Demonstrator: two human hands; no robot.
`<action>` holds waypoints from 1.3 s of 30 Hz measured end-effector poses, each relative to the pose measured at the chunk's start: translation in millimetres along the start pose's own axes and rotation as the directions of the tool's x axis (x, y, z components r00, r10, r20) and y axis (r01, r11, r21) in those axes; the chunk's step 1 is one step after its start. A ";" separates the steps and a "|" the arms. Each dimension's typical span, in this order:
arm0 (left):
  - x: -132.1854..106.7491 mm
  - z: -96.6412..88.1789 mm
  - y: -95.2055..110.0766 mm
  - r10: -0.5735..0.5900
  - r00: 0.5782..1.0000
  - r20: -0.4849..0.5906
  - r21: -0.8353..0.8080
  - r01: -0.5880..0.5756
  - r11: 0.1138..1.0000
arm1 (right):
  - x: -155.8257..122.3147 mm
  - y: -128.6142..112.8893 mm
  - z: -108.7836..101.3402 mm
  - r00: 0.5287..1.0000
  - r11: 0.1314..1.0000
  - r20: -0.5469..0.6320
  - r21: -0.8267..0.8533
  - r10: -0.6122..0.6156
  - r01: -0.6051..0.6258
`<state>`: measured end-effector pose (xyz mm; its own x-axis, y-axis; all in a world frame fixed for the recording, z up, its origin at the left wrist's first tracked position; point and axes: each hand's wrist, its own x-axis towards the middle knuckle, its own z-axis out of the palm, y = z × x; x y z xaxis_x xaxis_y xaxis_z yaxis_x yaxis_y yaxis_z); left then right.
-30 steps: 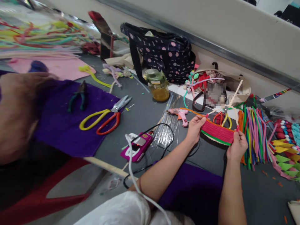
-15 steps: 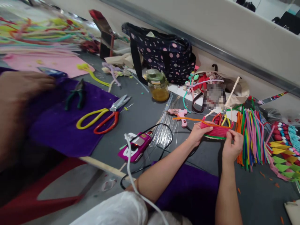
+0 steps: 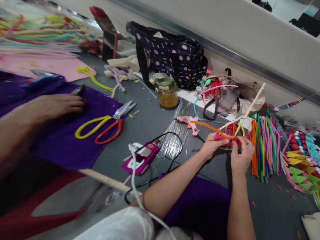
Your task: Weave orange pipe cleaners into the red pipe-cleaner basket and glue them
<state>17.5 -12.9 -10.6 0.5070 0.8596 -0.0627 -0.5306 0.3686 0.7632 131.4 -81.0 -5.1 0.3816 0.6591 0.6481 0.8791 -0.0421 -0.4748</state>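
In the head view my left hand is closed on the left end of a small pink band-like piece, which seems wound from fuzzy pipe cleaners. My right hand pinches at its front, over an orange pipe cleaner that runs across the piece and sticks out to the left. A cream twisted strand slants up behind it. My fingers hide most of the band. Just left lies a pink glue gun; a bundle of coloured pipe cleaners is at the right.
Another person's hand rests on purple cloth by yellow-and-red-handled scissors. A magenta device with cables, a glass jar, clear sticks and a dark patterned bag are on the table.
My right hand has moved left along the pink band and covers more of its front. The orange pipe cleaner now bends. The other person's hand has moved right, over the green-handled pliers.
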 end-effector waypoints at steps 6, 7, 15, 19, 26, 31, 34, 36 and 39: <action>1.1 0.3 -6.9 -0.027 0.999 -0.037 -0.032 0.026 0.999 | 0.2 -3.1 0.3 1.000 1.000 0.001 0.012 -0.003 0.003; 1.3 0.3 -7.2 -0.030 0.999 -0.045 -0.043 0.028 0.999 | 0.4 -3.7 -0.1 1.000 0.999 -0.014 0.029 0.020 -0.020; 0.9 2.0 -7.2 -0.048 0.999 -0.020 -0.051 0.047 0.998 | 0.7 -2.2 -0.6 0.998 0.986 -0.019 0.155 0.064 -0.060; 0.1 3.4 -8.0 -0.040 0.999 -0.024 -0.044 0.039 0.998 | 0.8 -0.9 -0.5 1.000 0.999 -0.013 0.049 0.004 -0.003; -0.2 4.4 -6.7 -0.047 0.997 -0.055 -0.049 0.044 0.998 | 3.5 5.1 -5.9 0.999 0.999 -0.016 0.021 0.028 -0.027; 0.7 1.3 -4.8 -0.094 0.994 -0.058 -0.104 0.087 0.991 | 5.1 16.9 -10.8 0.999 0.987 0.048 -0.159 -0.022 0.029; 0.5 0.5 -3.3 -0.105 0.994 -0.042 -0.132 0.098 0.986 | 4.8 18.5 -9.5 0.992 0.988 0.114 -0.139 -0.047 0.063; 0.2 0.3 -2.2 -0.104 0.994 -0.033 -0.144 0.098 0.985 | 4.6 18.1 -8.5 0.988 0.991 0.146 -0.115 -0.057 0.074; 0.1 -0.3 -0.6 -0.096 0.995 -0.021 -0.145 0.092 0.985 | 4.6 17.7 -7.9 0.984 0.992 0.165 -0.093 -0.069 0.085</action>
<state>17.7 -12.9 -11.2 0.5414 0.8275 -0.1486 -0.5744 0.4932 0.6533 151.0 -84.7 -5.9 0.2681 0.7751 0.5721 0.9311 -0.0560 -0.3605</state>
